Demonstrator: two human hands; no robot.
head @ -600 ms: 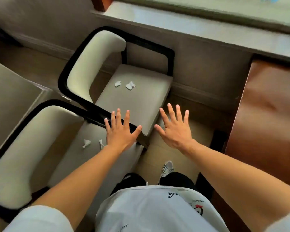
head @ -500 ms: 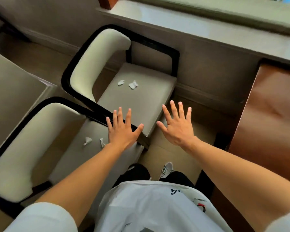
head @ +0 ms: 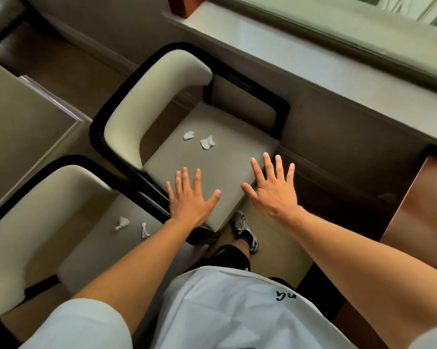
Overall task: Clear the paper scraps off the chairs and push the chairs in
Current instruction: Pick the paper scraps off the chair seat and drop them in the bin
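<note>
Two black-framed chairs with cream backs and grey seats stand side by side. The far chair (head: 227, 157) carries two white paper scraps (head: 207, 142) on its seat. Two more scraps (head: 122, 223) lie on the seat of the near chair (head: 94, 250). My left hand (head: 191, 197) is spread flat, fingers straight, over the front corner of the far seat. Over that seat's right front edge hovers my right hand (head: 273, 190), also spread with straight fingers. Neither hand holds anything, and I cannot tell if they touch the seat.
A grey table (head: 16, 127) sits to the left behind the chair backs. A pale window ledge (head: 313, 66) runs along the wall beyond the far chair. A brown wooden cabinet (head: 421, 205) stands at right. My foot (head: 245, 230) is on the floor by the seat corner.
Both hands have moved forward, from in front of the far chair's seat to over its front edge. They stay spread and hold nothing.
</note>
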